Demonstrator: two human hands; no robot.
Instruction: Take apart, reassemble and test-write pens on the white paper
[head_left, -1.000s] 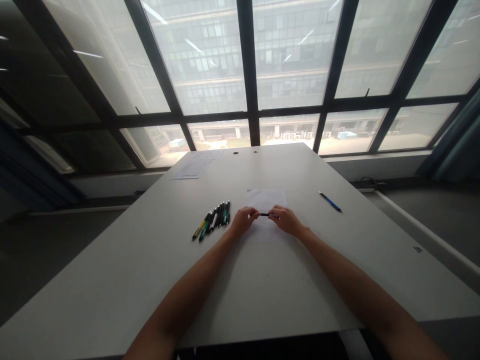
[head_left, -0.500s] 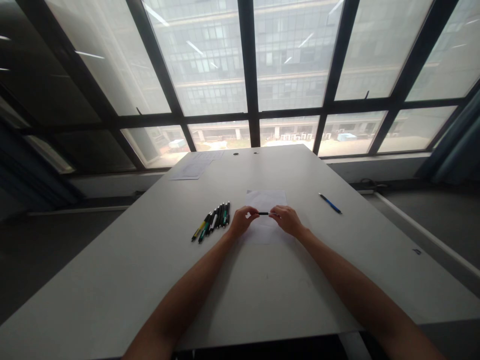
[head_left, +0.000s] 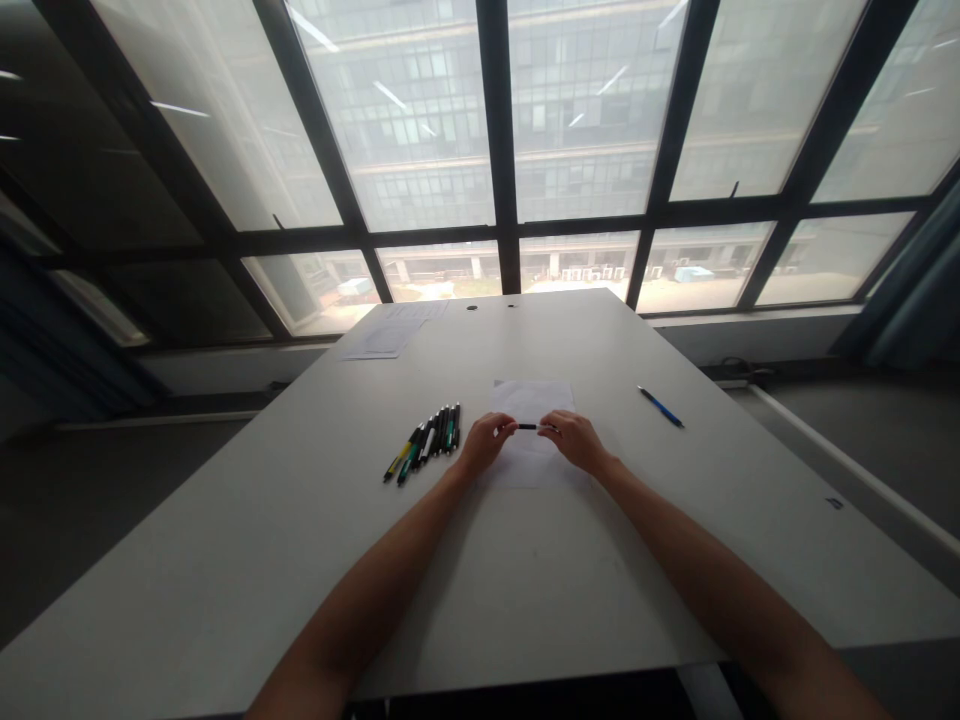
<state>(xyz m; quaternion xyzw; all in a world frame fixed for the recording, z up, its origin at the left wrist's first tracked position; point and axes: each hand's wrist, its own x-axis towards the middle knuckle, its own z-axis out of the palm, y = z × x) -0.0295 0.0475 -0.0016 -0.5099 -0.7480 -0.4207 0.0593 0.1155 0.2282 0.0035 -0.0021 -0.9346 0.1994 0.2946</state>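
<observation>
Between my two hands a dark pen [head_left: 528, 427] is held level above a white sheet of paper [head_left: 534, 397]. The fingertips of my left hand [head_left: 487, 438] pinch its left end. At the other end, my right hand [head_left: 574, 436] grips the pen with closed fingers. Only the pen's short middle part shows plainly; my fingers cover most of its ends. To the left of my left hand lies a group of several pens [head_left: 429, 441], black, green, yellow and white, side by side on the white table.
A blue pen [head_left: 661, 407] lies by itself on the right of the white table [head_left: 540, 580]. Printed sheets [head_left: 379, 340] rest at the far left. A small dark mark [head_left: 834, 503] is near the right edge. Large windows stand beyond the far end.
Both hands stay in nearly the same place, with the pen still between them. Only a very slight shift of the fingers shows.
</observation>
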